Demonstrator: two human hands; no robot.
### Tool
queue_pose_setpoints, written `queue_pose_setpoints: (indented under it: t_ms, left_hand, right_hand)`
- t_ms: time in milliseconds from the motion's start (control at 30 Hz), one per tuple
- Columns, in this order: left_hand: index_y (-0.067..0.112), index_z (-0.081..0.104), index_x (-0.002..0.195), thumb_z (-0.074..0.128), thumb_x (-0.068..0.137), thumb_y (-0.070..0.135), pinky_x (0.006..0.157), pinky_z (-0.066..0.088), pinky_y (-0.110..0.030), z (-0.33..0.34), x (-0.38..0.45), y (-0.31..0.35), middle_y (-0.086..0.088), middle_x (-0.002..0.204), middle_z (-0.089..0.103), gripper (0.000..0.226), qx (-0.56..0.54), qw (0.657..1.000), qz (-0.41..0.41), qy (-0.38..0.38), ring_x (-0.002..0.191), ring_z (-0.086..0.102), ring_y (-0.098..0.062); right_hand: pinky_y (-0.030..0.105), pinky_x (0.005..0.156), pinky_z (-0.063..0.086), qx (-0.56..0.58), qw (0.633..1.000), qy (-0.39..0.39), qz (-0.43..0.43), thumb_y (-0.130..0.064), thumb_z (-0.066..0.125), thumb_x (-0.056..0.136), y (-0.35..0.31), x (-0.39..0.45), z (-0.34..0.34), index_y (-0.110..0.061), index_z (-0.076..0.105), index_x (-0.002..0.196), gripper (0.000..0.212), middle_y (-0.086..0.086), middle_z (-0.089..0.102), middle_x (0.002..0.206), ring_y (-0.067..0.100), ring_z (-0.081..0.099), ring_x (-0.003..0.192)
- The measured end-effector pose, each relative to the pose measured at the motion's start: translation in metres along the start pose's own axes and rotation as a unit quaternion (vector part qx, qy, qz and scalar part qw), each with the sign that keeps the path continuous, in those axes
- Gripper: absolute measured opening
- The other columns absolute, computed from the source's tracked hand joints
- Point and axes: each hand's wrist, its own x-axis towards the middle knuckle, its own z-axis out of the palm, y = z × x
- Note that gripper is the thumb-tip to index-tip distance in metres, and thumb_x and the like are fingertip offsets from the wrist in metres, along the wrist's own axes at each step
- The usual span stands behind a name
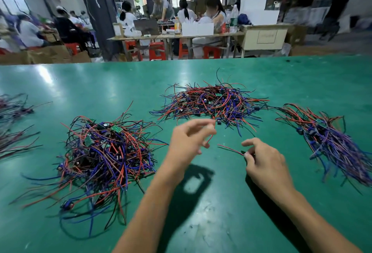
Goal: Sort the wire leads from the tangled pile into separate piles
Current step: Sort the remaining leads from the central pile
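Note:
A tangled pile [213, 101] of red, blue and black wire leads with small boards lies at the middle of the green table [221, 202]. A second tangled pile [104, 156] sits at my left, and a combed pile [330, 142] at my right. My left hand [189, 142] hovers just in front of the middle pile and pinches a thin red wire [210, 140] that hangs from its fingertips. My right hand [263, 162] pinches the end of a red and black lead [229, 149] that points left over the table.
More wire bundles [14, 124] lie at the table's far left edge. Beyond the table's far edge, people sit at workbenches [177, 35] with red stools and white boxes. A person stands at the back right.

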Motion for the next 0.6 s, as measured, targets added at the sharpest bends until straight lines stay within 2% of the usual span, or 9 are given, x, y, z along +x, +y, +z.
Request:
queue_pose_setpoints:
  t_ms: [33,100,133,200,267,400,467,533,600]
  left_hand:
    - [0.025,0.076,0.104,0.068,0.093,0.023,0.07,0.047,-0.025,0.008,-0.001,-0.009,0.007,0.098,0.074,0.014,0.124,0.991,0.055,0.008,0.071,0.059,-0.001]
    - [0.028,0.072,0.119,0.064,0.096,0.032,0.089,0.043,-0.029,0.017,-0.005,-0.021,0.009,0.114,0.068,0.024,0.355,0.921,0.16,-0.012,0.097,0.056,-0.005]
    - [0.03,0.068,0.125,0.061,0.097,0.038,0.093,0.039,-0.031,0.02,-0.008,-0.024,0.009,0.119,0.065,0.03,0.417,0.886,0.197,-0.037,0.107,0.052,-0.009]
    - [0.03,0.066,0.128,0.058,0.098,0.042,0.092,0.037,-0.033,0.025,-0.011,-0.024,0.007,0.118,0.066,0.033,0.461,0.858,0.21,-0.084,0.112,0.052,-0.015]
    - [0.029,0.07,0.121,0.057,0.099,0.037,0.086,0.042,-0.036,0.028,-0.012,-0.023,0.002,0.108,0.071,0.027,0.464,0.86,0.186,-0.101,0.105,0.057,-0.02]
    - [0.029,0.073,0.108,0.055,0.1,0.033,0.078,0.046,-0.035,0.025,-0.013,-0.023,0.004,0.096,0.073,0.02,0.449,0.87,0.189,-0.068,0.094,0.062,-0.019]
    - [0.029,0.074,0.105,0.058,0.099,0.035,0.073,0.044,-0.03,0.022,-0.012,-0.023,0.007,0.094,0.07,0.018,0.43,0.877,0.209,-0.046,0.09,0.06,-0.015]
    - [0.028,0.076,0.102,0.063,0.097,0.032,0.073,0.044,-0.028,0.021,-0.01,-0.022,0.008,0.093,0.065,0.015,0.393,0.894,0.213,-0.022,0.088,0.058,-0.012]
    - [0.025,0.079,0.1,0.068,0.094,0.03,0.076,0.047,-0.03,0.019,-0.007,-0.022,0.006,0.092,0.061,0.013,0.351,0.912,0.21,0.02,0.083,0.054,-0.01]
  right_hand:
    - [0.038,0.08,0.042,-0.002,1.0,-0.012,0.003,-0.011,0.061,0.092,0.001,0.0,0.001,-0.024,0.058,0.118,0.03,-0.003,0.068,0.094,0.03,0.061,0.101]
    - [0.038,0.074,0.039,0.022,0.999,-0.031,-0.003,-0.006,0.06,0.091,0.001,0.0,0.001,-0.025,0.053,0.115,0.031,-0.007,0.063,0.089,0.028,0.056,0.098]
    - [0.037,0.072,0.036,0.032,0.999,-0.029,-0.016,-0.004,0.06,0.09,0.001,-0.002,0.0,-0.025,0.052,0.113,0.033,-0.008,0.06,0.088,0.026,0.054,0.096]
    - [0.035,0.07,0.033,0.034,0.998,-0.008,-0.061,0.002,0.061,0.086,-0.001,-0.003,-0.002,-0.025,0.052,0.111,0.038,-0.009,0.057,0.086,0.023,0.05,0.09]
    - [0.036,0.07,0.034,0.015,0.993,0.019,-0.113,0.011,0.061,0.075,-0.006,-0.004,-0.004,-0.022,0.055,0.108,0.047,-0.01,0.054,0.083,0.02,0.046,0.084]
    - [0.041,0.069,0.044,-0.012,0.982,0.049,-0.181,0.016,0.061,0.056,-0.013,-0.007,-0.005,-0.019,0.059,0.103,0.059,-0.006,0.053,0.084,0.024,0.051,0.083]
    - [0.042,0.07,0.045,-0.013,0.979,0.066,-0.191,0.012,0.065,0.065,-0.014,-0.007,-0.004,-0.02,0.061,0.102,0.049,-0.005,0.057,0.088,0.025,0.053,0.085]
    - [0.039,0.075,0.042,-0.012,0.976,0.088,-0.196,-0.004,0.07,0.084,-0.012,-0.006,-0.003,-0.022,0.064,0.103,0.027,-0.006,0.061,0.095,0.023,0.054,0.091]
    - [0.036,0.079,0.039,0.007,0.976,0.106,-0.19,-0.02,0.07,0.092,-0.01,-0.003,-0.003,-0.025,0.066,0.103,0.012,-0.01,0.064,0.098,0.019,0.055,0.094]
